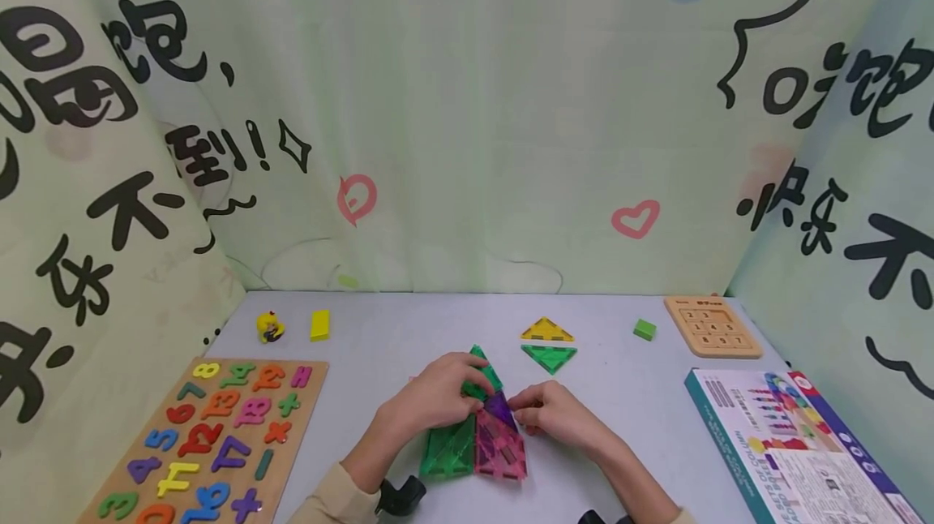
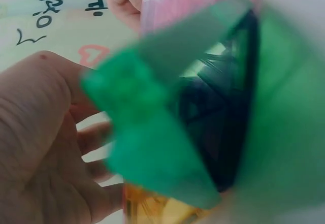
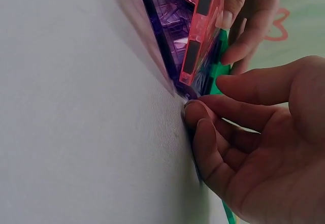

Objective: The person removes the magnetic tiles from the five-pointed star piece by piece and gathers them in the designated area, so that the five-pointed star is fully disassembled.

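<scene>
In front of me stands a structure of translucent magnetic tiles: a green tile [image 1: 448,455], a pink tile [image 1: 500,449] and a purple triangular tile [image 1: 499,407] behind it. My left hand [image 1: 440,393] pinches a green triangular tile [image 2: 147,127] at the structure's far side. That tile looks blurred in the left wrist view, and some of the left fingers are hidden behind it. My right hand [image 1: 558,413] is at the structure's right side. Its loosely curled fingertips [image 3: 193,112] touch the purple tile's low corner, with the thumb apart from them.
Beyond the hands lie a yellow triangular tile [image 1: 547,329] and a green triangular tile [image 1: 550,358]. A number board [image 1: 292,467] is at left, near a small figure [image 1: 270,328] and a yellow block [image 1: 319,325]. At right are a green block [image 1: 645,329], wooden board [image 1: 711,328] and box [image 1: 795,443].
</scene>
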Action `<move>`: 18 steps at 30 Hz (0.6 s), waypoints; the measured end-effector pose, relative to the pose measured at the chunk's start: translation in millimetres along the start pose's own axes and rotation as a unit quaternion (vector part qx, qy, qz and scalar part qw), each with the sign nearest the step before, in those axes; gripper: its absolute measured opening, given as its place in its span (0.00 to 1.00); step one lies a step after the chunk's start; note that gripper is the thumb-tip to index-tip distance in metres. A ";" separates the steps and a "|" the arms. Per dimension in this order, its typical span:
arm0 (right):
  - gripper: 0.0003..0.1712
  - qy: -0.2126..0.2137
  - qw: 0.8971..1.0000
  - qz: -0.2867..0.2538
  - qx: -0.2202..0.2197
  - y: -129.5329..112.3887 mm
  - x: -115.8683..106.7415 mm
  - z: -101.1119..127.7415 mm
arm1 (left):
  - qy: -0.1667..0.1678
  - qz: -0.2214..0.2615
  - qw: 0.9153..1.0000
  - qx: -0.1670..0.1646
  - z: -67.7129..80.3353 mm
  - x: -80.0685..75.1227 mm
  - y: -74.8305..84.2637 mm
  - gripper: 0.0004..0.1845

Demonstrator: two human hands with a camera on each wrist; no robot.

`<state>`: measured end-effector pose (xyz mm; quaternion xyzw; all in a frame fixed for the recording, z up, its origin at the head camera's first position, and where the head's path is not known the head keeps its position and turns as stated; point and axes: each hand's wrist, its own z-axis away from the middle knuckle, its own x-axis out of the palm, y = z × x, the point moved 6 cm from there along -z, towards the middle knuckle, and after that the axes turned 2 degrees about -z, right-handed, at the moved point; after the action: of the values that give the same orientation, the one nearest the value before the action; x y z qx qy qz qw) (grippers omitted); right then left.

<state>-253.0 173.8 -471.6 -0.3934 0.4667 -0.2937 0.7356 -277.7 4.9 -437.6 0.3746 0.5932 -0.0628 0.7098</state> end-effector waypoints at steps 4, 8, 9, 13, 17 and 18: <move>0.17 0.000 1.000 0.002 0.000 0.5 0.6 -0.7 | 0.010 0.008 1.000 0.011 0.7 0.0 -2.2 0.10; 0.17 0.004 1.000 0.003 0.000 0.7 0.7 -0.9 | 0.016 0.012 1.000 0.021 0.6 0.4 -4.2 0.09; 0.17 0.005 1.000 0.005 -0.001 0.6 0.7 -0.9 | 0.017 0.013 1.000 0.022 0.7 0.4 -4.7 0.09; 0.17 0.006 1.000 0.009 -0.005 0.3 1.1 -0.7 | 0.017 0.015 1.000 0.021 1.3 0.9 -6.4 0.10; 0.18 0.008 1.000 0.010 -0.001 0.8 1.7 1.1 | 0.016 0.018 1.000 0.014 0.7 3.4 -8.1 0.09; 0.18 0.010 1.000 0.011 0.000 0.1 2.0 2.0 | 0.015 0.019 1.000 0.011 0.5 4.2 -8.3 0.09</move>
<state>-250.4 172.9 -472.1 -0.3852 0.4778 -0.2897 0.7344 -280.5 0.1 -445.0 0.3945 0.5960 -0.0495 0.6977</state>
